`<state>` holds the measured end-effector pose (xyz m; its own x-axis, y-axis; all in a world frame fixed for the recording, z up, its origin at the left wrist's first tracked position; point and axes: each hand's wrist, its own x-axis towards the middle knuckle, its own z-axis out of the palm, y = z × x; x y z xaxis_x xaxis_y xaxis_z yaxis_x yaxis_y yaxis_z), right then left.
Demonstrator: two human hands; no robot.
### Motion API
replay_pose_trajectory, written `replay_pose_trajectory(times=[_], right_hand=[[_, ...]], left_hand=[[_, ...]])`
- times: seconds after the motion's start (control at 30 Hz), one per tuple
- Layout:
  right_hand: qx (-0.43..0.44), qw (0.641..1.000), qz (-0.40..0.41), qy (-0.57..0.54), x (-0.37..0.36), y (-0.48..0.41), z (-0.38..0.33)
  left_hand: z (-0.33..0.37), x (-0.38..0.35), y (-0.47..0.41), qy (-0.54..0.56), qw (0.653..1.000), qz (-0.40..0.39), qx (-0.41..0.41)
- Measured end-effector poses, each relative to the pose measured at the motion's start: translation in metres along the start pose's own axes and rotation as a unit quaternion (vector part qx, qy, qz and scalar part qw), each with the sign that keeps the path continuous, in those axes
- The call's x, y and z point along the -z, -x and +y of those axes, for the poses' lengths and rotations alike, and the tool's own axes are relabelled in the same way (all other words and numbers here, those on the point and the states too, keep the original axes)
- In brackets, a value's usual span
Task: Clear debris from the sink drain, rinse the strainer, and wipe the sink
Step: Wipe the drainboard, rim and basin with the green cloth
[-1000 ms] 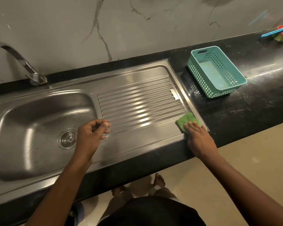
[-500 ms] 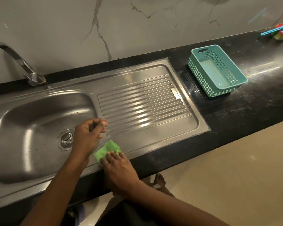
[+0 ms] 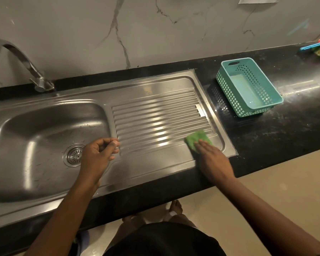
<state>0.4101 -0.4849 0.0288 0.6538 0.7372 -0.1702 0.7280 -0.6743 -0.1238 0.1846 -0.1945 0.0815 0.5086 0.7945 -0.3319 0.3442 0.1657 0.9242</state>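
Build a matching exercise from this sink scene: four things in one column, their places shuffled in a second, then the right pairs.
Things
1. green cloth
2. teal basket
3. strainer
4. tap

Places
A. on the black counter
B. in the floor of the basin
C. behind the basin's far edge
D. on the drainboard, under the right hand

Pairs: 1-D, 2-A, 3-B, 4-C
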Motion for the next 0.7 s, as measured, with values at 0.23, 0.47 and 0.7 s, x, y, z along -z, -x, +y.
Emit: replay_pose_trajectory(times=[0.23,0.47,0.7], right_hand=[[-0.055,0.998,0.015,0.011,0.007,-0.037,-0.015],[0.102,0.993,-0.035,-0.044,-0.018,-0.051,-0.164],[0.195,0.977,-0.072,-0.042,-0.031,-0.061,-0.229]], left_hand=[[-0.007,0.015,0.005,0.018,0.999,0.036,0.009],[-0.012,0.027,0.007,0.013,0.998,0.054,0.017],[-0.010,0.034,0.001,0.012,0.998,0.065,0.013]])
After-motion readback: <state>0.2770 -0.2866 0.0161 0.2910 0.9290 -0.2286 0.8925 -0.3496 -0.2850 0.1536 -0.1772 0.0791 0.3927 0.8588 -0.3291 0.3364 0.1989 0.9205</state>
